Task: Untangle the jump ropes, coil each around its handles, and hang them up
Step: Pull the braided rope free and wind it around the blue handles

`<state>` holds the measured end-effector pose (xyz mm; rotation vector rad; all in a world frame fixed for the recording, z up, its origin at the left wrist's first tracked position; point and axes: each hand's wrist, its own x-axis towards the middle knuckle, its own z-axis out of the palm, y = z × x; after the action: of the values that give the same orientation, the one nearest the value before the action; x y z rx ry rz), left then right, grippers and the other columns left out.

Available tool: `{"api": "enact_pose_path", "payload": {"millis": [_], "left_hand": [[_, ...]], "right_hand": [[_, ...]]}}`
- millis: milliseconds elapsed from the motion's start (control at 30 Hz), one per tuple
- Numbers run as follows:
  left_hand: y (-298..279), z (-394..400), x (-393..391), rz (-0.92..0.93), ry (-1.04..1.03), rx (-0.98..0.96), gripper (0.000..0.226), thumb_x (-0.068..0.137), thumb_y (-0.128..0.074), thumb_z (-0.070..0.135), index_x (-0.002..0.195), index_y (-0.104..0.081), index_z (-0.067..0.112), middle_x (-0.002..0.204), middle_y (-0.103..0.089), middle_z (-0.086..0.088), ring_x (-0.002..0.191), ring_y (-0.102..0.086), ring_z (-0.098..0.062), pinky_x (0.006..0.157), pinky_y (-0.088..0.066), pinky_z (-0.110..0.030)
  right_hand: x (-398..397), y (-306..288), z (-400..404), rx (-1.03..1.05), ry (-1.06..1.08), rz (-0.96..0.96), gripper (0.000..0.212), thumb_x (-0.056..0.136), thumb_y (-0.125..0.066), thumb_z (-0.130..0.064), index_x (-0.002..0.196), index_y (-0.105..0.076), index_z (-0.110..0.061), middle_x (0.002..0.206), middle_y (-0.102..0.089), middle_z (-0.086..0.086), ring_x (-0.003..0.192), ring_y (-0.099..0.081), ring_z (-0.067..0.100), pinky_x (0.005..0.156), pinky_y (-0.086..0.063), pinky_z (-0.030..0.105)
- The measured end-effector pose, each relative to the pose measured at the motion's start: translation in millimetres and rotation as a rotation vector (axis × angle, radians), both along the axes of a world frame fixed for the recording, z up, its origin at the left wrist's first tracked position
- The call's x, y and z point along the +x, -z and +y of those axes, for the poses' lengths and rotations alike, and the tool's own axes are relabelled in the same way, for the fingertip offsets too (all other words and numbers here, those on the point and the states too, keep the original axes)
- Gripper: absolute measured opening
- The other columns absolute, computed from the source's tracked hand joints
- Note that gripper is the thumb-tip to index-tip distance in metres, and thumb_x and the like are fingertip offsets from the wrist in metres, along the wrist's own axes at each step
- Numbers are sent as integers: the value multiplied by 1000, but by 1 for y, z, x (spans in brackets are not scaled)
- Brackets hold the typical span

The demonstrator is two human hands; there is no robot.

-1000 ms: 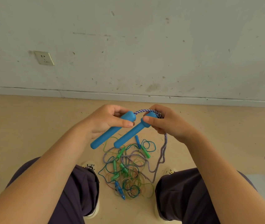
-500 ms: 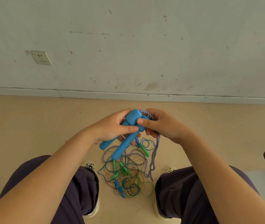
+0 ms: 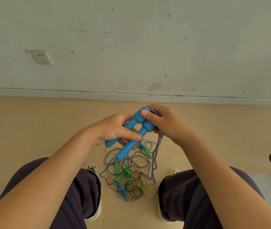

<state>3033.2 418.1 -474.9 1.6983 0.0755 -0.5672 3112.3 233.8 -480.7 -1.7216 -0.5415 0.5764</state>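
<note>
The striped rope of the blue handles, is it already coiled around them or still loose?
Still loose. The striped rope hangs from the right hand down into the pile on the floor; the blue handles are bare.

One head-worn camera looks forward and down, close over hands (image 3: 141,128) and floor (image 3: 32,129).

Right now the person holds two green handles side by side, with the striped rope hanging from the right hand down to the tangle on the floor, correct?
Not quite: the head view shows the two handles are blue, not green. The rest holds: left hand and right hand hold them side by side, and the striped rope hangs down to the tangle.
</note>
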Motion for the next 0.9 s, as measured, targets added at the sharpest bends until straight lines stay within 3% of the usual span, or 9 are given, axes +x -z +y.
{"api": "enact_pose_path", "payload": {"millis": [167,300,400,533,667,767,900], "left_hand": [[2,3,-3,85,107,41,16,90,-71,16,102,-64,7,90,-75,-14,77,-73,-31,79,-59,-47],[6,-2,-4,85,94,-14,21,99,-58,19,113,-51,5,79,-67,-11,67,-67,-29,60,-56,-37],[11,-6,-4,66,90,-14,32,101,-54,22,119,-44,-2,68,-54,-3,48,-45,-15,46,-37,-26],[10,-3,-1,69,91,-37,29,100,-55,23,117,-55,0,65,-47,0,44,-31,-9,41,-24,-21],[9,-2,-2,15,80,-147,24,97,-57,25,106,-58,3,64,-53,-3,43,-43,-13,40,-34,-23],[7,-3,-1,-28,-73,-293,25,95,-57,30,104,-57,7,69,-60,-6,49,-57,-18,46,-47,-27],[1,-1,5,-6,-346,-396,26,93,-57,31,105,-59,9,87,-72,-12,67,-71,-25,63,-61,-34]], "right_hand": [[2,-1,-4,36,44,19,31,94,-61,-34,89,-62,-3,58,-39,-1,50,-32,12,44,-31,21],[6,-1,-8,7,36,56,37,97,-52,-44,95,-62,-8,58,-40,1,45,-33,14,40,-27,22],[9,-1,-12,-8,0,135,42,99,-42,-51,99,-60,-14,63,-40,9,42,-30,15,41,-23,22],[12,-2,-16,46,25,249,42,101,-39,-50,94,-58,-13,68,-45,9,41,-27,14,45,-17,26],[18,-1,-17,217,74,311,35,103,-42,-38,101,-62,-9,64,-39,9,39,-24,12,42,-17,24],[22,0,-17,295,107,281,28,106,-40,-28,98,-61,-11,58,-41,3,42,-24,11,43,-23,22],[19,6,-11,148,180,42,27,106,-40,-21,109,-67,-24,63,-47,-2,51,-35,12,49,-33,25]]}}
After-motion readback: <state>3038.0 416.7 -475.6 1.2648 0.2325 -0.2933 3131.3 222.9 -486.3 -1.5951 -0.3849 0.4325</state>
